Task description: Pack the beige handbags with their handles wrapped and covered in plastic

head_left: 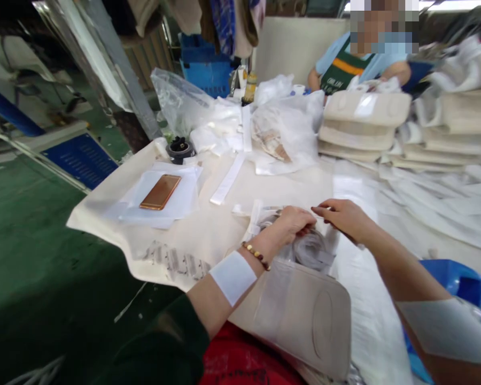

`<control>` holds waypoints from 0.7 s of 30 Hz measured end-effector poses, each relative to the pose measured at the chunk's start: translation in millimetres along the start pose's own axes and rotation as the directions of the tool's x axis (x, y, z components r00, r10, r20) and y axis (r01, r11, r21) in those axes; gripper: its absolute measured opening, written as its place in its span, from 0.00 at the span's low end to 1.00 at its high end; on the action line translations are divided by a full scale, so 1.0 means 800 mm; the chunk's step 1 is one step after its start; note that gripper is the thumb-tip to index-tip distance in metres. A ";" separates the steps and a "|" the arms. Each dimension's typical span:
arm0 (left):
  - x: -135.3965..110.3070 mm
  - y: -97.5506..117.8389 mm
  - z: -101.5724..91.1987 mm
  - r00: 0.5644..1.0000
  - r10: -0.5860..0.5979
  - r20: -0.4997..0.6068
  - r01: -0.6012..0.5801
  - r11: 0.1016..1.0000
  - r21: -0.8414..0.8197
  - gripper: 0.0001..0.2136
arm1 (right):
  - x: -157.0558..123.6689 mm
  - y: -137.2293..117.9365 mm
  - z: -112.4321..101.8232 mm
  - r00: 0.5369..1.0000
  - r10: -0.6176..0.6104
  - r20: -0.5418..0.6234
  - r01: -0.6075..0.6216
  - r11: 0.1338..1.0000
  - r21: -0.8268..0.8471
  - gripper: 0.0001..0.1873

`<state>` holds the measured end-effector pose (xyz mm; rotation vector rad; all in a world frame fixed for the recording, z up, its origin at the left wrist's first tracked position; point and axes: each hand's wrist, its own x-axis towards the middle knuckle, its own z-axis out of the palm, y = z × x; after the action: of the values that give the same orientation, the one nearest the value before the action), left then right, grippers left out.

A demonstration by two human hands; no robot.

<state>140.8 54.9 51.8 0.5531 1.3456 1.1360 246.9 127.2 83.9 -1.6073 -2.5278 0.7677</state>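
Observation:
A beige flap bag (pixel 304 321) lies in front of me, its flap toward my body and its opening facing up. Rolled, cloudy clear plastic (pixel 309 248) shows inside the opening. My left hand (pixel 296 222) reaches over the bag from the left, its fingers curled down at the opening; what they grip is hidden. Opposite it, my right hand (pixel 344 216) is closed in a pinch beside the bag's far edge, and the thing between its fingertips is too small to name. A strip of clear film (pixel 274 294) crosses the flap.
A phone (pixel 160 192) rests on white sheets at the left. Clear plastic bags (pixel 284 133) and a white strip (pixel 227 179) lie farther back. Stacked beige bags (pixel 363 120) stand at the right, before a co-worker (pixel 344 64). A blue bin (pixel 460 283) is low at the right.

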 end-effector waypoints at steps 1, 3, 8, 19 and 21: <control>-0.003 0.000 -0.002 1.000 0.009 0.027 -0.009 1.000 0.029 0.12 | -0.002 0.002 0.001 1.000 0.006 -0.003 -0.006 0.996 0.090 0.12; -0.007 -0.002 -0.006 0.998 0.047 0.049 -0.051 0.996 0.068 0.11 | -0.005 0.006 0.003 1.000 0.011 0.006 -0.012 0.975 0.224 0.10; -0.010 -0.010 -0.014 0.973 0.232 -0.018 -0.230 0.971 0.065 0.06 | -0.014 0.012 0.008 0.997 0.005 0.073 -0.039 0.882 0.470 0.14; -0.019 -0.012 -0.024 0.969 0.236 0.071 -0.208 0.939 -0.274 0.08 | -0.026 0.032 0.036 0.994 -0.106 0.039 0.028 0.564 0.825 0.11; -0.019 -0.012 -0.027 0.976 0.199 0.091 -0.160 0.935 -0.317 0.08 | -0.025 0.042 0.038 0.995 -0.097 0.026 0.029 0.530 0.847 0.08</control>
<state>125.9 31.6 46.2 0.5142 1.0012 1.4090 275.1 109.8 47.0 -1.0985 -1.6687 1.7106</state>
